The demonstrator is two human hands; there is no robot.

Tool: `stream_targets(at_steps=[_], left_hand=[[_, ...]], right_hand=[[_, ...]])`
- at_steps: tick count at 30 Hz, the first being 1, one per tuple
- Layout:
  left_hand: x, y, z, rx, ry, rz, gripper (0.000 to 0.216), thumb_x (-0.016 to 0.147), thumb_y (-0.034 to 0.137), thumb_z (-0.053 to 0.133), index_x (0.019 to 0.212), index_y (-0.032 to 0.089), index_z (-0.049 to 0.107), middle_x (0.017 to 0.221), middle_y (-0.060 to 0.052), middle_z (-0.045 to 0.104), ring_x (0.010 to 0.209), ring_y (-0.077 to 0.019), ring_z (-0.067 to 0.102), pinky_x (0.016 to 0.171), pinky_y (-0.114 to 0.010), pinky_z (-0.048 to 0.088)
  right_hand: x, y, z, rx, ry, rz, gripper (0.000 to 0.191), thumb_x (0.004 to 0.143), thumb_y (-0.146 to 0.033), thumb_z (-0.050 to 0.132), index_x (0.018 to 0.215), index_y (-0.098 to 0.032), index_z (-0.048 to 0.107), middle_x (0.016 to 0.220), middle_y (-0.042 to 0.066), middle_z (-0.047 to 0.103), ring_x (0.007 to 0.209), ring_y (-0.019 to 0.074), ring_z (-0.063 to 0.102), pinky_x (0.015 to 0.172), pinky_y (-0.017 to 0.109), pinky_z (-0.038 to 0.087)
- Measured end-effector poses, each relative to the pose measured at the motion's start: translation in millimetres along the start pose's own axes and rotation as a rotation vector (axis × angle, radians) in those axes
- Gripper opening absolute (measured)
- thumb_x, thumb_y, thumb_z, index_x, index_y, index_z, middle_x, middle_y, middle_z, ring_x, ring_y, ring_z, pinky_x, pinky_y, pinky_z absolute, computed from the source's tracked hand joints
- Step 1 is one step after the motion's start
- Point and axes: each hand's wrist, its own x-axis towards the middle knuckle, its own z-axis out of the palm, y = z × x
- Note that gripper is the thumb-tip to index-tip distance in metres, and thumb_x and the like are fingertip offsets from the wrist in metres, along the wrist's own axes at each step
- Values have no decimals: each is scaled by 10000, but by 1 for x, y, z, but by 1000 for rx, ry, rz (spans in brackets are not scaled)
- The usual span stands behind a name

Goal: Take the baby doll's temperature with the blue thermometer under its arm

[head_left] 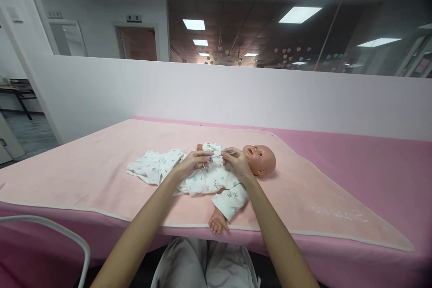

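On top of the pale pink blanket [101, 175], near the middle of the table, a baby doll [232, 171] lies on its back with its head pointing to 3 o'clock and its legs to 9 o'clock. Your left hand [194, 163] and your right hand [237, 163] both rest on the doll's chest, just beside each other. Each hand has its fingers pinched together on the front of the doll's white printed suit [209, 180], right where a small blue bit [210, 157] shows between them; it is too small to tell if that is a snap or a tie. You hold the cloth from both sides, most likely so the two edges of the suit meet over the chest. One doll arm [224, 209] sticks out toward you at 6 o'clock, with its little hand at the blanket's edge. The suit's legs look loose and flat at 9 o'clock, spread out on the blanket. Under the blanket is a darker pink table cover [371, 162], which reaches off to 3 o'clock. A white wall [216, 94] stands behind the table at 12 o'clock, and a white chair rail [47, 229] curves at 8 o'clock. Your lap in light trousers [205, 265] shows at 6 o'clock.
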Motion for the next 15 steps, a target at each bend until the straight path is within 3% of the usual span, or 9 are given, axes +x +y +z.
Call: stream_targets(at_steps=[15], left_hand=[[0,0,0,3,-9,6,349,648,241,661,971,120,608,811,-55,583,580,-55,487,500,-174,388]], right_hand=[[0,-1,0,11,-5,0,223,609,-336,679,708,-158,591,505,-17,544,455,89,491,459,209,364]])
